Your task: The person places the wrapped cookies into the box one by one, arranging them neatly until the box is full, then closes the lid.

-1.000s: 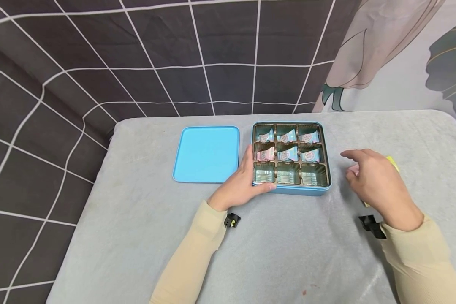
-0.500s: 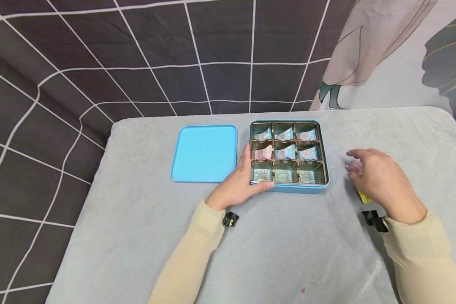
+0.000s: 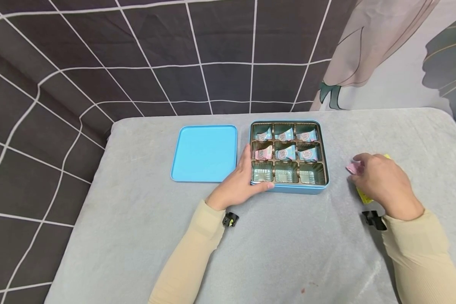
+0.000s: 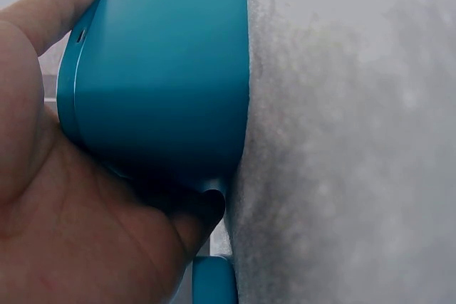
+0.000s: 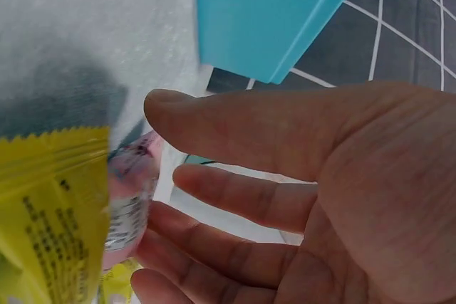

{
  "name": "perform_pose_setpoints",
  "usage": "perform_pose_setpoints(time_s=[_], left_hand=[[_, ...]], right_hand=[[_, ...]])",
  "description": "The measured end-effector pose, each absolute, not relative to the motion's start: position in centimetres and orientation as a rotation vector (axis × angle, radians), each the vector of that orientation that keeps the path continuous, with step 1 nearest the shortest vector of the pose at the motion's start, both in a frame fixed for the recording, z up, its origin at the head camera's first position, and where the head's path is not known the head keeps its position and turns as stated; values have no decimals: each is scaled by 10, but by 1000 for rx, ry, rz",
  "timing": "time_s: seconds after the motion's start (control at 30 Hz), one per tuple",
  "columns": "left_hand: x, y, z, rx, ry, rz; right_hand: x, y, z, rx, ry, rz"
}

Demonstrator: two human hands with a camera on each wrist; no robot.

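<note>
My left hand (image 3: 233,185) rests at the near left corner of an open blue tin (image 3: 296,189), fingers along its left side and thumb on its front rim. In the left wrist view the thumb and fingers touch the tin's wall (image 4: 164,55). Inside the tin's nine-part tray, blue-wrapped candies (image 3: 286,152) and a pink-wrapped candy (image 3: 263,153) fill the back and middle rows; the front row holds none. My right hand (image 3: 385,181) hovers over another pink-wrapped candy (image 5: 128,208) and yellow packets (image 5: 53,226), thumb apart from the loosely bent fingers.
The blue lid (image 3: 204,154) lies flat left of the tin on the grey cloth-covered table (image 3: 144,219). Dark gridded fabric (image 3: 175,42) hangs behind the table and on its left. A patterned curtain (image 3: 395,55) hangs at the back right.
The right hand's index finger has bent down from its outstretched pose toward the pink-wrapped candy, now more exposed. The left hand and tin have stayed put; the view shifted slightly.
</note>
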State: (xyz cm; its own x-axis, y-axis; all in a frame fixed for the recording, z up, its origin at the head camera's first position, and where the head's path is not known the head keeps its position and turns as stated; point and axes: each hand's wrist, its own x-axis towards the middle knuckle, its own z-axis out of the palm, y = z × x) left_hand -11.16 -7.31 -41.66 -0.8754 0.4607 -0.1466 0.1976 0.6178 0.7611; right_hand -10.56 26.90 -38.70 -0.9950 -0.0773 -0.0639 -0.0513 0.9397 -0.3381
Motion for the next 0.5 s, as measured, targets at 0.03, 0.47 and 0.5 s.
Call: perform_pose_setpoints(time_s=[0.03,0.47,0.5], left_hand=[[-112,-73,-417,527,2516,1126],[-111,-73,-416,524,2516,1122],[-111,-73,-417,521,2516,1119]], right_hand=[[-106,270,-387,-91,3008,-514],[-108,274,-390,10,2955,-451],[-108,274,-391,5,2958,-452]])
